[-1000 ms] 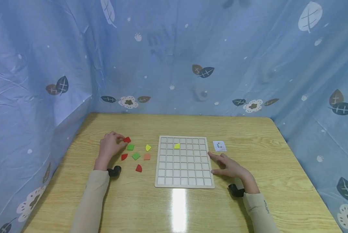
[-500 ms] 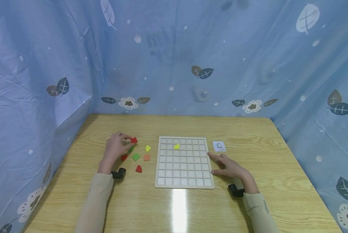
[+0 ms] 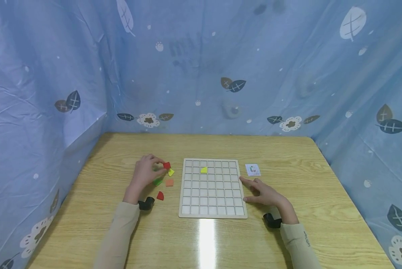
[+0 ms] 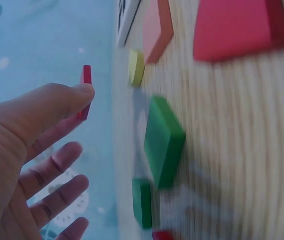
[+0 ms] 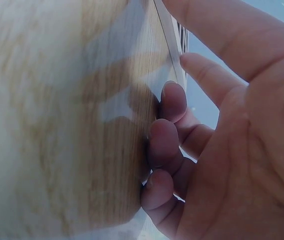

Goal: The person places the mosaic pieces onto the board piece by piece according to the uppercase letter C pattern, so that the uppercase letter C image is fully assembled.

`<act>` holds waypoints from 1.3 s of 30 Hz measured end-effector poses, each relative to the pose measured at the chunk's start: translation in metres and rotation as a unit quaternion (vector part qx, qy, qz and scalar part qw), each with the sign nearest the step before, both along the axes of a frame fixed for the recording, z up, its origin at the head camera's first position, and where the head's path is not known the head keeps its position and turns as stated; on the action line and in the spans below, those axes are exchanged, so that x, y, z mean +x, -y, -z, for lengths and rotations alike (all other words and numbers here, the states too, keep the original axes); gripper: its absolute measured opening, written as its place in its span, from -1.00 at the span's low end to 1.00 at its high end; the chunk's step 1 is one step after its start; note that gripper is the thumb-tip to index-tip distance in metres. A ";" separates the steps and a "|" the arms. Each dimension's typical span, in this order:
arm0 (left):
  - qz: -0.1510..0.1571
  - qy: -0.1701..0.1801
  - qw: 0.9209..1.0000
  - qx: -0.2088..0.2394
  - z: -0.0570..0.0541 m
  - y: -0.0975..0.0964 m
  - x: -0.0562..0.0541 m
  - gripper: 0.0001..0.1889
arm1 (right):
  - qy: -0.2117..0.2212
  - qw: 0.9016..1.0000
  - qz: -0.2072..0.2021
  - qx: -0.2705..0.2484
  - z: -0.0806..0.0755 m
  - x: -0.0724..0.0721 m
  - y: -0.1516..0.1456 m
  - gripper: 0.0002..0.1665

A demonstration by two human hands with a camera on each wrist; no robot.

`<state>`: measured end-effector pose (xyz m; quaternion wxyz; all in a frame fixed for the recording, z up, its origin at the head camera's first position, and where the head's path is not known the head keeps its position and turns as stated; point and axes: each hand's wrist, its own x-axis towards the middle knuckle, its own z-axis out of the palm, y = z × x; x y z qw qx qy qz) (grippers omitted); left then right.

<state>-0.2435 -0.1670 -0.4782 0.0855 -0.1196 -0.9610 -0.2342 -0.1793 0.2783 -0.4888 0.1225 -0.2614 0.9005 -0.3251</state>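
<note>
Thumb and index finger of my left hand (image 3: 145,172) pinch a red tile (image 3: 167,165), held above the table beside a loose yellow tile (image 3: 171,172); its other fingers are spread in the left wrist view. Below lie a green tile (image 3: 158,182), a second green tile (image 4: 142,202), an orange square tile (image 3: 169,182) and a red quarter-round tile (image 3: 160,195). A yellow quarter-round tile (image 3: 204,170) sits in an upper cell of the pale grid board (image 3: 212,216). My right hand (image 3: 264,192) touches the board's right edge with straight index finger and thumb, other fingers bent under.
A small printed card (image 3: 252,170) with a coloured grid pattern lies right of the board, beyond my right hand. The wooden table (image 3: 160,243) ends at a blue patterned curtain (image 3: 201,67) behind and at both sides.
My left hand has carried the pinched red tile rightward, from the far left of the loose tiles toward the board. My right hand stays at the board's edge.
</note>
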 end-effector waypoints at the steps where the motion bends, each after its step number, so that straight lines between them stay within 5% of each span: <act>1: 0.004 0.000 1.000 -0.001 0.000 -0.003 0.000 -0.69 | 0.004 1.000 0.003 0.002 0.000 0.000 0.000 -0.12; 13: 0.042 0.004 0.999 -0.029 -0.001 -0.034 -0.002 -0.71 | 0.042 0.998 0.029 0.023 -0.001 0.000 0.002 -0.10; 21: 0.063 0.019 0.998 -0.017 0.002 -0.052 -0.005 -0.75 | 0.033 0.999 0.022 0.022 0.000 -0.001 0.001 -0.10; 39: 0.108 0.011 0.992 -0.069 0.004 -0.086 -0.010 -0.77 | 0.040 0.999 0.023 0.020 0.003 -0.002 -0.001 -0.09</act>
